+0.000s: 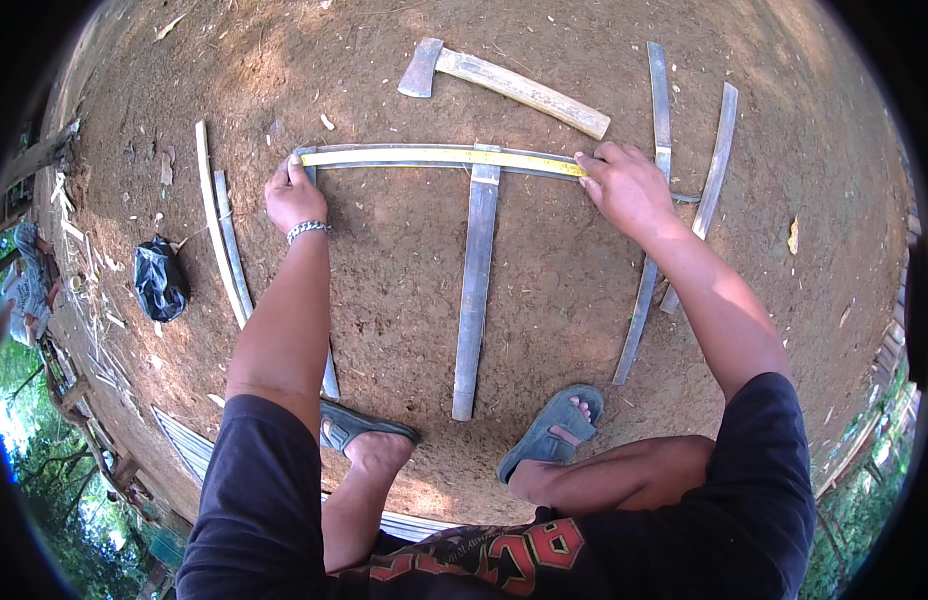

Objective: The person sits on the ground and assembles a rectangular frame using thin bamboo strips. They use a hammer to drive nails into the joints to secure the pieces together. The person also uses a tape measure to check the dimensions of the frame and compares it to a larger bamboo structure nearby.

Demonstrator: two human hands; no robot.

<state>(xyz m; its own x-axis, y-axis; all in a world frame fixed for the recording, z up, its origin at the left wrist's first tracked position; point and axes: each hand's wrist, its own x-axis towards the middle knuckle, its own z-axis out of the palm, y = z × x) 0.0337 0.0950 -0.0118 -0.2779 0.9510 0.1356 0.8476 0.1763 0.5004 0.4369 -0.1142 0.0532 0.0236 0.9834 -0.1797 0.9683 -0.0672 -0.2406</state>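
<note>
A yellow measuring tape (414, 156) is stretched along a flat grey crosswise strip (384, 164), which looks like wood or bamboo. My left hand (296, 197) pinches the tape's end at the strip's left end. Toward the right end, my right hand (624, 188) holds the tape between thumb and fingers; whatever lies inside its palm is hidden. From the crosswise strip's middle, a wider grey strip (475, 290) runs toward my feet. Another lengthwise strip (644, 300) passes beneath my right hand and forearm.
Beyond the crosswise strip lies an axe (524, 90) with a wooden handle. Loose strips (220, 215) rest at left, another (719, 150) at right. A black plastic bag (161, 280) sits on the dirt floor. Someone (29, 280) is at the far left. My sandals (554, 430) flank the middle strip.
</note>
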